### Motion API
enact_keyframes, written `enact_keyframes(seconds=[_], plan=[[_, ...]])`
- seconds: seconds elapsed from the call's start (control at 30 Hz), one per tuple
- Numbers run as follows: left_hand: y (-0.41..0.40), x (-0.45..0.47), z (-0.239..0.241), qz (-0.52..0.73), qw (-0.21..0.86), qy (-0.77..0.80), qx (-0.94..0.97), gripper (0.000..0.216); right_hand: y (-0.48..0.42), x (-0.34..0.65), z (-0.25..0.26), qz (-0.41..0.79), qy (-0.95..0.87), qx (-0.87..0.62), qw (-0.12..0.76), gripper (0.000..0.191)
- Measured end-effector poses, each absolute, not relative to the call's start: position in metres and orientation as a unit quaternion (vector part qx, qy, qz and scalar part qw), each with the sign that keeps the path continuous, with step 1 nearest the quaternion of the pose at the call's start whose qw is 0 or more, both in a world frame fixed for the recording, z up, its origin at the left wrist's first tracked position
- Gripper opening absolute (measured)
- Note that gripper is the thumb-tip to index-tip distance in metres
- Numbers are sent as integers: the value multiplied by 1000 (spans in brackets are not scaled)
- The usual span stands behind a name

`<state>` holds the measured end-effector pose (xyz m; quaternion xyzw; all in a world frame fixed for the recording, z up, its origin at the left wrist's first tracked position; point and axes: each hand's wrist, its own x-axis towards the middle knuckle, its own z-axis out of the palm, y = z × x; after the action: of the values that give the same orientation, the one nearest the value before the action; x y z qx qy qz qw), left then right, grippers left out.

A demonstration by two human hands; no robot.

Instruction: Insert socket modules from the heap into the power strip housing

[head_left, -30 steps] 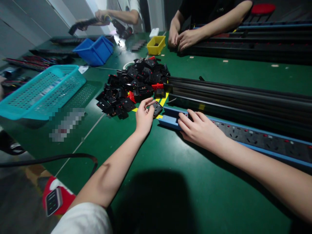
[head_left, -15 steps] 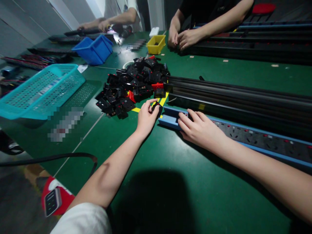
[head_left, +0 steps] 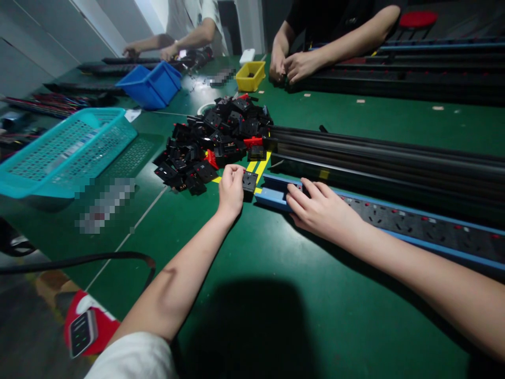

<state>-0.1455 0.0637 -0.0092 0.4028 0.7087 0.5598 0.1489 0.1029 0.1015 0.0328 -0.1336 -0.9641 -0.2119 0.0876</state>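
Observation:
My left hand [head_left: 232, 190] is closed on a black socket module [head_left: 250, 182], pinched by its left edge. Pin slots show on the module's upper face, and it sits just off the open left end of a blue channel [head_left: 271, 197]. My right hand [head_left: 315, 202] lies over this channel with its fingers curled onto it near that end. Right of the hand, black socket modules [head_left: 390, 215] with small red switches line the channel in a row. What is under the right fingers is mostly hidden.
A heap of black modules [head_left: 201, 142] lies beyond my left hand. Long black rails [head_left: 374, 158] run behind the channel. A teal basket [head_left: 118, 117], blue bin [head_left: 152, 84] and yellow bin [head_left: 251, 75] stand farther off. Two people work across the green table [head_left: 244, 295].
My left hand has drawn slightly left and turned, so the socket module now shows its slotted face. My right hand stays on the channel. The view has shifted a little.

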Motion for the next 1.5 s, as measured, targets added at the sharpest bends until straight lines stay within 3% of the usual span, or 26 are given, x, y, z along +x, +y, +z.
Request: enact_keyframes(seconds=[1.0, 1.5], plan=[[61, -142, -12, 526, 167, 692, 467, 56, 102, 103, 32, -211, -964, -131, 95, 30], [58, -142, -10, 466, 157, 710, 504, 47, 102, 103, 31, -213, -963, -131, 100, 30]])
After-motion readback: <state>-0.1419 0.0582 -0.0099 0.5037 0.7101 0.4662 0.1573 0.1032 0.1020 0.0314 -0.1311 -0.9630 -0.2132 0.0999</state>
